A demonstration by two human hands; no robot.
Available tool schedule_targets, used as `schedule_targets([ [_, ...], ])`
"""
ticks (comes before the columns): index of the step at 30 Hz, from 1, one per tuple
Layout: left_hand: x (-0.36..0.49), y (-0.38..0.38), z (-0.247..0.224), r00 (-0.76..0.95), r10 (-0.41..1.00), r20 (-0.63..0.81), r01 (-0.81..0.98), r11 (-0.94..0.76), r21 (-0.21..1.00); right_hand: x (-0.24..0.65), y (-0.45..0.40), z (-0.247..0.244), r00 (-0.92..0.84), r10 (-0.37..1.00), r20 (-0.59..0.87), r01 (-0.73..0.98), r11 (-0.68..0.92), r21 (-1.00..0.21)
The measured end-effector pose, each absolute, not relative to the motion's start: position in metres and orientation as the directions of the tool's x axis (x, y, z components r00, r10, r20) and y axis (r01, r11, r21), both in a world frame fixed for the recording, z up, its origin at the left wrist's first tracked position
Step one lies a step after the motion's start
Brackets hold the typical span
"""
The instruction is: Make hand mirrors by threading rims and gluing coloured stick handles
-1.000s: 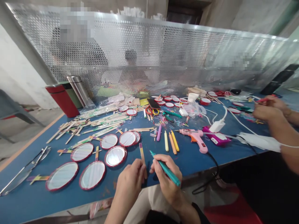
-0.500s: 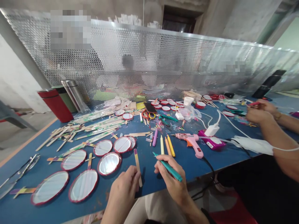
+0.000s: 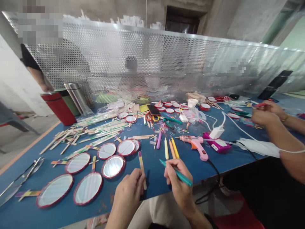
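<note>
My left hand (image 3: 130, 190) is closed on a wooden craft stick (image 3: 142, 168), which stands tilted near the table's front edge, its top coloured purple with yellow below. My right hand (image 3: 178, 179) grips a teal marker pen (image 3: 182, 177), its tip pointing up and left, apart from the stick. Just beyond lie a purple marker (image 3: 159, 140), a pale yellow marker (image 3: 166, 149), an orange marker (image 3: 171, 149) and a yellow marker (image 3: 175, 147). Left of my hands sit several red-rimmed round discs (image 3: 113, 167), some with coloured sticks attached.
A pink glue gun (image 3: 196, 145) lies right, beside a purple power strip (image 3: 218, 144). Loose sticks (image 3: 95, 132), a red flask (image 3: 59, 108) and eyeglasses (image 3: 22, 178) occupy the left. A co-worker's hands (image 3: 267, 116) work at far right. A perforated metal screen (image 3: 147, 76) borders the back.
My right hand has shifted slightly right and down with the teal marker. My left hand keeps the stick. A person's arm now shows behind the flasks at far left.
</note>
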State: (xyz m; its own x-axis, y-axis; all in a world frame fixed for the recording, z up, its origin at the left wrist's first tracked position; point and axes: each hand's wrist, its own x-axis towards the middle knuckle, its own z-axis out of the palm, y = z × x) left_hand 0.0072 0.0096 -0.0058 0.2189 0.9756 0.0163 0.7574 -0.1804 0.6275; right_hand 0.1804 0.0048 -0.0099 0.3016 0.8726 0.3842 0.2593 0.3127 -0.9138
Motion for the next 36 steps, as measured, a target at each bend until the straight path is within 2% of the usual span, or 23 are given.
schedule_targets([
  [6, 0.007, 0.008, -0.003, 0.229, 0.973, -0.01, 0.739, -0.167, 0.653, 0.167, 0.003, -0.007, 0.3, 0.881, 0.366, 0.127, 0.344, -0.93],
  [13, 0.006, 0.006, -0.005, 0.237, 0.969, 0.073, 0.715, -0.225, 0.662, 0.142, 0.0, -0.014, 0.114, 0.838, 0.534, 0.229, 0.501, -0.835],
  [30, 0.006, 0.005, 0.0, 0.245, 0.965, 0.095, 0.751, -0.251, 0.611, 0.143, 0.0, -0.023, 0.048, 0.822, 0.567, 0.305, 0.528, -0.792],
  [36, 0.008, 0.006, 0.001, 0.243, 0.968, 0.058, 0.756, -0.227, 0.614, 0.14, 0.001, -0.019, 0.157, 0.822, 0.547, 0.307, 0.486, -0.818],
])
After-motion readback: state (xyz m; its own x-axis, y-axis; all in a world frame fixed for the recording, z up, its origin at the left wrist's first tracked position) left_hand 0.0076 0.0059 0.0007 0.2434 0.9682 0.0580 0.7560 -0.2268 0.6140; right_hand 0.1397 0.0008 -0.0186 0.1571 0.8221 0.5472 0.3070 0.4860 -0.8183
